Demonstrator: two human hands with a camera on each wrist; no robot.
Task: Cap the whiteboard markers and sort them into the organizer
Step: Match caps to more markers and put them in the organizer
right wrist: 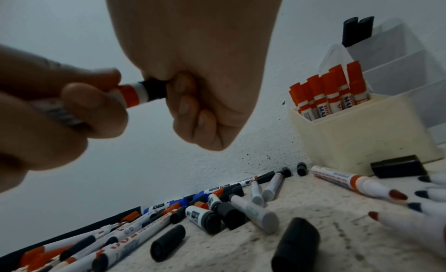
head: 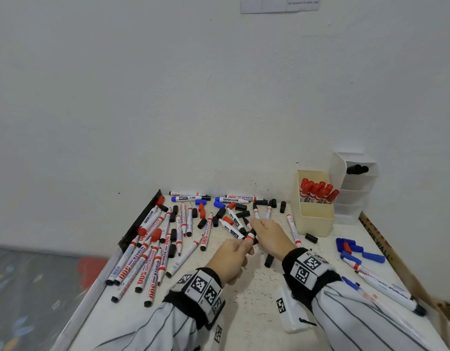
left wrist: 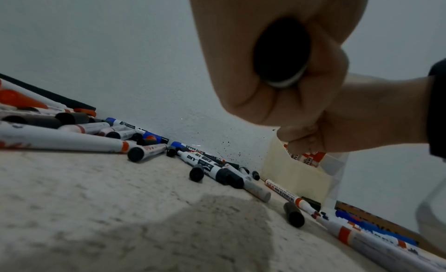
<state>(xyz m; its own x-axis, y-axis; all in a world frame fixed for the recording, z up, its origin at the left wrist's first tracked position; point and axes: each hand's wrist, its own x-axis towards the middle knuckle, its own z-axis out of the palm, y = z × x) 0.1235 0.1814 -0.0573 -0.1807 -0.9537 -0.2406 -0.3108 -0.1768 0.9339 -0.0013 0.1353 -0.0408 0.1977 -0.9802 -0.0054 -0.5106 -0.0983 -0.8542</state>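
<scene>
Both hands raised over surface (head: 256, 295): left hand (head: 229, 259) grips marker (right wrist: 130, 96) barrel, right hand (head: 268, 238) fist-pinches black cap (right wrist: 154, 89).

The white marker barrels (head: 153, 272) lying at the left of the bench read "WHITEBOARD MARKER 500". A black-capped marker (left wrist: 205, 164) carries "DIY". The strip (head: 378, 240) along the bench's right edge shows "THE WALL". The sheet (head: 279, 3) on the wall is too blurred to read.
</scene>
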